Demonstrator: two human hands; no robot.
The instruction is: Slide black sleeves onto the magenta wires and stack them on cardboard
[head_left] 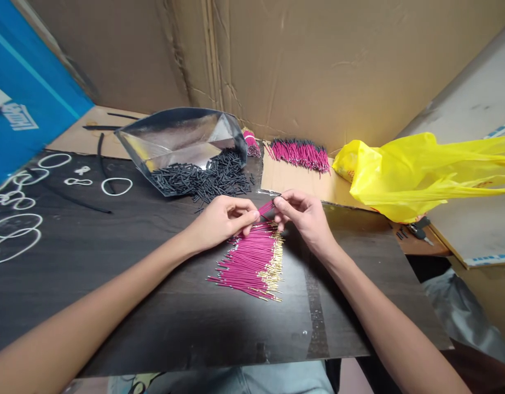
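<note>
We've got a thin pink wire (pixel 267 208) pinched between left hand (pixel 221 220) and right hand (pixel 303 214) fingertips — lying roughly left-right, tilted up toward the right.

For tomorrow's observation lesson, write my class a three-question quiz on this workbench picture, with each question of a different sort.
1. True or false: both hands pinch one pink wire together.
2. The black sleeve pieces spill from: A) the yellow bag B) the silver pouch C) a blue box.
3. What colour are the wire tips in the pile under the hands?

Key
1. True: left hand and right hand hold a pink wire.
2. B, the silver pouch.
3. Gold, on the pink wire pile.
</note>
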